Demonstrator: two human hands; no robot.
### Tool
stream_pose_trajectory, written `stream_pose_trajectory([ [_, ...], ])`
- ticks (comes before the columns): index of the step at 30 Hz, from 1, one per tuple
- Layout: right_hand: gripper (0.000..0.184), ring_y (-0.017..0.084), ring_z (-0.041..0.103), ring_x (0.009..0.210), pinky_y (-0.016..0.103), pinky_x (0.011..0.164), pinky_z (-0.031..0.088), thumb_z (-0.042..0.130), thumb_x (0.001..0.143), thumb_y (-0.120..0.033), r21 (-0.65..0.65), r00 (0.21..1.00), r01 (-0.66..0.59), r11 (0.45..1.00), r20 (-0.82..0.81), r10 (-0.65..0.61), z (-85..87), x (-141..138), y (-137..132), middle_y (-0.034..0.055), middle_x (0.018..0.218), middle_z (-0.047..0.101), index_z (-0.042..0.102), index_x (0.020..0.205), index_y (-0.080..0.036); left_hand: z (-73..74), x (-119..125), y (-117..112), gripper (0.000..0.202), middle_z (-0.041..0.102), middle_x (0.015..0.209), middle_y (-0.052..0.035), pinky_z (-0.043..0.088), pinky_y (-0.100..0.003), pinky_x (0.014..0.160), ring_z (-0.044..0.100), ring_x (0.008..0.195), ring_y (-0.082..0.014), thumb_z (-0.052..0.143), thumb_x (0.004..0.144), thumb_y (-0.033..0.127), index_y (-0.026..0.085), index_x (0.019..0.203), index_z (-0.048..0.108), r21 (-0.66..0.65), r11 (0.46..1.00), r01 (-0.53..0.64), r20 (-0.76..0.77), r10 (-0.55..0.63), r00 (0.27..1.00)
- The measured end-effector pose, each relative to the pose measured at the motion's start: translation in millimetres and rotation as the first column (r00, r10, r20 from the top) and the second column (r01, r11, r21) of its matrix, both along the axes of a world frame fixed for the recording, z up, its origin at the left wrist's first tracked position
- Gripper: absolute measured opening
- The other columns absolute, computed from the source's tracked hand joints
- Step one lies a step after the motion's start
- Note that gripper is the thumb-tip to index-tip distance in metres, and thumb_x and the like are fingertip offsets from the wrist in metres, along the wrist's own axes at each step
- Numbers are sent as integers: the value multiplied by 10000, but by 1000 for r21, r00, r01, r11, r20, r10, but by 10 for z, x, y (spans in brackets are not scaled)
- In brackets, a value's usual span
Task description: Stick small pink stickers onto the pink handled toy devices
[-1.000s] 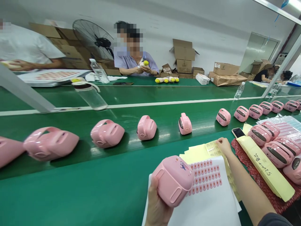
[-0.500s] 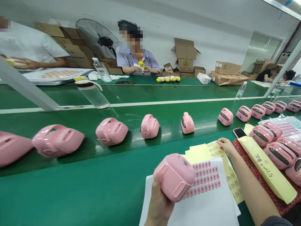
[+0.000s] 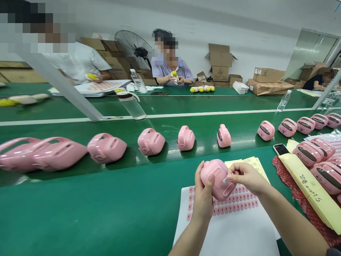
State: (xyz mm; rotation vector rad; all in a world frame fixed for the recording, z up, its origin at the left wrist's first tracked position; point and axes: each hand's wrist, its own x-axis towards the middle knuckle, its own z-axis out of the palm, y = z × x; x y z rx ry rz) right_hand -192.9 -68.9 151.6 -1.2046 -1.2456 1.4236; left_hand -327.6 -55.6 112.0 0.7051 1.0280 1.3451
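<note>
My left hand (image 3: 204, 193) is wrapped round a rounded pink plastic housing (image 3: 217, 174), held tilted above the work surface. The fingers of my right hand (image 3: 243, 176) are pinched at the housing's right side, with a small whitish sticker (image 3: 225, 180) at their tips. Whether the sticker touches the housing I cannot make out. Below lies a white sheet (image 3: 226, 227) with rows of small pink oval stickers. A yellow sticker sheet (image 3: 255, 165) lies behind my right hand, partly covered by it.
Pink housings with handles (image 3: 106, 148) stand in a row along the green belt (image 3: 165, 167). On the right are a phone (image 3: 281, 149), a yellow folded stack with handwriting (image 3: 311, 188) and more pink housings (image 3: 307, 153). Opposite, a person (image 3: 173, 67) handles a yellow-tipped item; another sits left.
My right hand has come from the yellow sheet to the pink housing, now with a small sticker at its fingertips. The left hand has turned and raised the housing. The view has swung left.
</note>
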Motion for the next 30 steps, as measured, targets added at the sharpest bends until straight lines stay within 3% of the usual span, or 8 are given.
stream_pose_trajectory([
  [7, 272, 87, 368, 509, 238, 511, 301, 705, 555, -393, -53, 998, -9, 999, 67, 13, -30, -25, 55, -64, 520, 431, 557, 601, -169, -26, -61, -11, 914, 358, 1416, -112, 295, -416, 1026, 352, 1280, -300, 720, 489, 670, 249, 1244, 422, 35, 999, 18, -30, -17, 999],
  [12, 230, 84, 345, 507, 232, 493, 271, 675, 568, -367, -28, 992, -2, 1000, 123, 6, 15, -56, 52, -73, 514, 392, 553, 587, -173, -9, -86, -9, 977, 344, 1431, -124, 320, -429, 1006, 382, 1251, -314, 714, 480, 683, 243, 1283, 374, 11, 999, 40, -36, -39, 999],
  [22, 118, 94, 384, 527, 225, 498, 289, 642, 667, -229, 6, 965, 20, 1000, 262, -21, 71, -143, 53, -64, 532, 429, 553, 616, -172, -54, -152, 14, 884, 443, 1339, -92, 390, -398, 956, 425, 1217, -304, 704, 526, 655, 263, 1265, 421, 16, 1000, 12, -48, -12, 999],
  [27, 145, 97, 404, 543, 224, 519, 330, 637, 705, -159, 64, 928, 81, 995, 359, -99, 99, -239, 13, -57, 558, 455, 535, 605, -179, -50, -185, 9, 877, 455, 1323, -93, 402, -399, 938, 438, 1198, -303, 698, 532, 658, 265, 1265, 420, 17, 1000, 17, -54, -16, 998],
  [30, 147, 108, 437, 589, 233, 565, 379, 642, 717, -144, 198, 887, 123, 972, 417, -197, 66, -293, -36, -43, 618, 471, 542, 618, -185, -39, -202, 1, 833, 472, 1301, -82, 424, -374, 905, 460, 1173, -294, 702, 544, 642, 273, 1245, 442, 11, 1000, 6, -38, -6, 999],
])
